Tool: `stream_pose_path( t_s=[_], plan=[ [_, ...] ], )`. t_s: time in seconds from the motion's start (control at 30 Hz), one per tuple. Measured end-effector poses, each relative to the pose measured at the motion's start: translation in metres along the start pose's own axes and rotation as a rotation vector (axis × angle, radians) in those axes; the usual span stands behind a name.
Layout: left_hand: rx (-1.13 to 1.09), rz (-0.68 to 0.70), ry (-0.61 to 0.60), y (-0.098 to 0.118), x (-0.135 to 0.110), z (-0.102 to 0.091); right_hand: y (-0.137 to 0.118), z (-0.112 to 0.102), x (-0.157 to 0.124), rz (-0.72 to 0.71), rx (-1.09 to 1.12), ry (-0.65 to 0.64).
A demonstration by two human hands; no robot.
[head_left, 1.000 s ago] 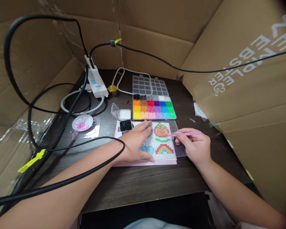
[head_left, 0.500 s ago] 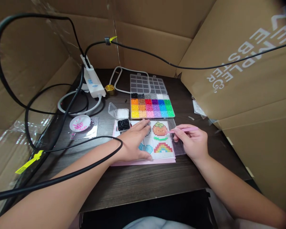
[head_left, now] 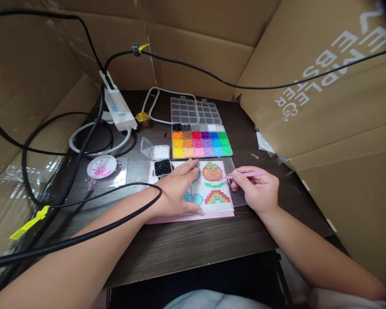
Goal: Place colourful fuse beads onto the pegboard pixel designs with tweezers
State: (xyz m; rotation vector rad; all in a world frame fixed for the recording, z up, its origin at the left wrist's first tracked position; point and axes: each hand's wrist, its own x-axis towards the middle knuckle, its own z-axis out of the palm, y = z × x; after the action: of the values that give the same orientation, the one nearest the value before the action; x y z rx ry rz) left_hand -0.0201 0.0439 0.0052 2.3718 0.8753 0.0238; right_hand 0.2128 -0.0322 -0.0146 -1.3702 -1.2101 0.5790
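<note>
My left hand (head_left: pixel 175 189) lies spread over the pattern sheet (head_left: pixel 197 207), covering part of its pixel pictures. Between the fingers of my right hand (head_left: pixel 259 189) is a slim pink tool (head_left: pixel 252 174), perhaps tweezers or a pen. Its tip points left, at the lower edge of the orange fruit picture (head_left: pixel 212 172); whether it touches cannot be seen. A rainbow picture (head_left: pixel 217 198) shows below. Beneath the sheet, a clear pegboard (head_left: pixel 238 195) sticks out on the right. Against my left fingers stands a small box of black beads (head_left: pixel 162 167).
Behind the sheet, an open bead case (head_left: pixel 202 141) holds many colours. Left are a white dish (head_left: pixel 102 167) with pink beads on another pegboard (head_left: pixel 120 174), and a power strip (head_left: pixel 119 107). A black cable (head_left: pixel 116 219) crosses above my left forearm. Cardboard walls (head_left: pixel 199 56) surround the table.
The whole view has shifted slightly, so things sit a little further left. The pink tool's tip is slightly lower against the fruit picture. My left hand stays flat.
</note>
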Motion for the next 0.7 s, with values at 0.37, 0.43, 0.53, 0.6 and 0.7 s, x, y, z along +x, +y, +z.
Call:
stream_pose_path(
  t_s=[0.37,0.43,0.53,0.6,0.7],
  plan=[
    [-0.011,0.007,0.012,-0.0022,0.0004,0.0015,0.0072,-0.0012,-0.0069,-0.099,-0.116,0.011],
    [-0.009,0.008,0.012,-0.0022,0.0006,0.0018,0.0057,-0.0009,-0.0072,-0.108,-0.120,0.005],
    [-0.002,-0.010,0.000,-0.0002,0.0007,0.0011,0.0048,-0.0006,-0.0074,-0.124,-0.124,0.001],
    [-0.002,-0.024,-0.009,0.0010,0.0006,0.0004,0.0049,-0.0003,-0.0074,-0.121,-0.115,-0.005],
    [-0.013,-0.022,-0.004,0.0007,0.0005,0.0004,0.0049,-0.0001,-0.0072,-0.111,-0.115,-0.011]
  ],
)
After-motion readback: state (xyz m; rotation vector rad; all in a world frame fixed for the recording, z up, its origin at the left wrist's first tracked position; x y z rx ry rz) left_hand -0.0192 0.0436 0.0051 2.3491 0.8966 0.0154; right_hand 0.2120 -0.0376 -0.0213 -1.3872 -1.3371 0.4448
